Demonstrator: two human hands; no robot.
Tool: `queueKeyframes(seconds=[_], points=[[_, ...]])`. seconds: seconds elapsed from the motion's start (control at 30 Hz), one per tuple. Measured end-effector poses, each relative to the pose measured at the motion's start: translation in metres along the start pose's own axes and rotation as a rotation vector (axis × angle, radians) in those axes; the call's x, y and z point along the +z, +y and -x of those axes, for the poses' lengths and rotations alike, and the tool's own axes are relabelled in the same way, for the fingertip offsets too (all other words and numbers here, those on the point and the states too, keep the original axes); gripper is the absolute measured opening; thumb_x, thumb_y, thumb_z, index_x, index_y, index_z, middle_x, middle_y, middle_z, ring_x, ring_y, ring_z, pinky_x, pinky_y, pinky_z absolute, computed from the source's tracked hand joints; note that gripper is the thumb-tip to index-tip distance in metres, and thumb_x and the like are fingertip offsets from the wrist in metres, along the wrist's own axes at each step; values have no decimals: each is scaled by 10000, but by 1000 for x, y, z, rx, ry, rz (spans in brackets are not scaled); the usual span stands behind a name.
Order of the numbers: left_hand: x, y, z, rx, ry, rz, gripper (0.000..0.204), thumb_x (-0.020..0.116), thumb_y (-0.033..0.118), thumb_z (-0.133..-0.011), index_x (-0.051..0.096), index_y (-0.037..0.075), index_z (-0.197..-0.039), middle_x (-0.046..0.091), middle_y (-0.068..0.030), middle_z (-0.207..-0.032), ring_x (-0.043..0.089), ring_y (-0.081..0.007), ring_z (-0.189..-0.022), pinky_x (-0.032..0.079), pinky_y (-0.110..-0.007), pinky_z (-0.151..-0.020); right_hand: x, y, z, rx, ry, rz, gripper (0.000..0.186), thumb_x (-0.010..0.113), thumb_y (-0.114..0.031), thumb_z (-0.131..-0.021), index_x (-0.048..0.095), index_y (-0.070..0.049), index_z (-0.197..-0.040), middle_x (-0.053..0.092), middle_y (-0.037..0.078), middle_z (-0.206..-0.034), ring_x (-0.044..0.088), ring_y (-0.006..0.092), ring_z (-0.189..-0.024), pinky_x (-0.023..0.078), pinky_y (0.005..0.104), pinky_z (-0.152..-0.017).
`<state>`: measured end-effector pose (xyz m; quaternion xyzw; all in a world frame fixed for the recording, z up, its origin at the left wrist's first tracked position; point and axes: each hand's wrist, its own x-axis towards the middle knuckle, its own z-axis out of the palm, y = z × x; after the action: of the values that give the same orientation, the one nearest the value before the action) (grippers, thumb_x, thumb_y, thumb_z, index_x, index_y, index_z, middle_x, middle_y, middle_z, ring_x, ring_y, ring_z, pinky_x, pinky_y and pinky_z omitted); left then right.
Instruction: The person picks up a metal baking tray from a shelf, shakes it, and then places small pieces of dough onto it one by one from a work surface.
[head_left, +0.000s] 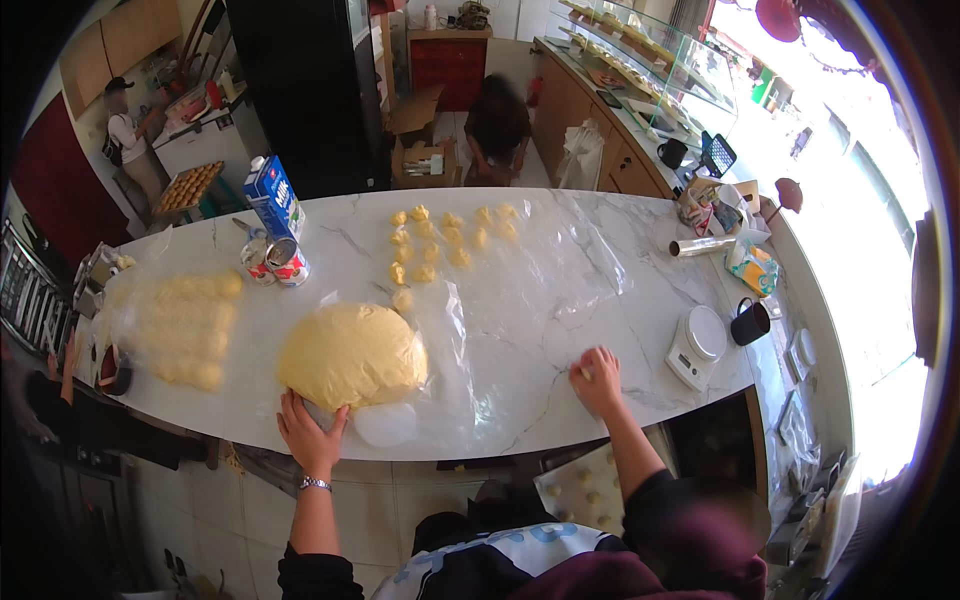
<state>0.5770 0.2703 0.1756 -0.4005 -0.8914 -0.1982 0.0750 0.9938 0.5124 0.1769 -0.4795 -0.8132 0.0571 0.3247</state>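
Note:
A large mound of yellow dough (355, 350) lies on the marble table, and clear plastic sheet (450, 350) spreads beside it. Against the mound's near left edge rests my left hand (312, 435), its fingers and thumb spread apart. Between them shows a greyish patch I cannot make out. A pale, roundish, translucent thing (386, 425) sits just right of that hand. My right hand (600, 385) is closed low over the tabletop, to the right of the mound, with a small bit of yellow dough (587, 373) at its fingers. Several small dough pieces (425, 229) stand in rows farther back.
Plastic covers many dough balls (185, 335) at left. Near them stand a milk carton (273, 200) and opened cans (288, 262). A white scale (697, 345) and black mug (750, 322) stand right. Below the table edge is a tray (585, 490). A person (497, 125) crouches beyond.

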Motion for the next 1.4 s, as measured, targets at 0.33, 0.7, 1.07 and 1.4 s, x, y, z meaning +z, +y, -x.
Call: queueKeyframes(seconds=[0.33, 0.7, 1.07, 1.4], points=[[-2, 3, 1, -5, -9, 0, 919, 687, 558, -753, 331, 12, -1401, 352, -155, -1460, 306, -330, -1365, 209, -505, -1121, -11, -1, 29, 182, -246, -460, 180, 635, -40, -725, 495, -81, -831, 566, 88, -787, 557, 301, -774, 439, 400, -715], [1, 0, 1, -3, -13, -2, 910, 686, 555, -754, 333, 21, -1400, 348, -149, -1467, 299, -321, -1371, 202, -499, -1125, -8, -12, 23, 124, -192, -443, 186, 629, -13, -722, 495, -65, -841, 574, 108, -785, 578, 314, -756, 469, 384, -686], [-1, -4, -1, -4, 13, -21, 883, 676, 552, -766, 351, 15, -1387, 367, -154, -1453, 314, -318, -1361, 215, -497, -1117, -2, -14, 28, 144, -190, -530, 215, 652, -66, -737, 441, -73, -779, 572, 93, -780, 572, 292, -726, 470, 357, -689], [4, -7, 0, 19, 8, -42, 859, 668, 551, -774, 371, 10, -1372, 371, -156, -1447, 328, -319, -1351, 226, -495, -1111, 2, -36, 29, 161, -191, -489, 156, 630, -33, -721, 498, -54, -800, 558, 94, -791, 567, 256, -733, 462, 360, -671]])
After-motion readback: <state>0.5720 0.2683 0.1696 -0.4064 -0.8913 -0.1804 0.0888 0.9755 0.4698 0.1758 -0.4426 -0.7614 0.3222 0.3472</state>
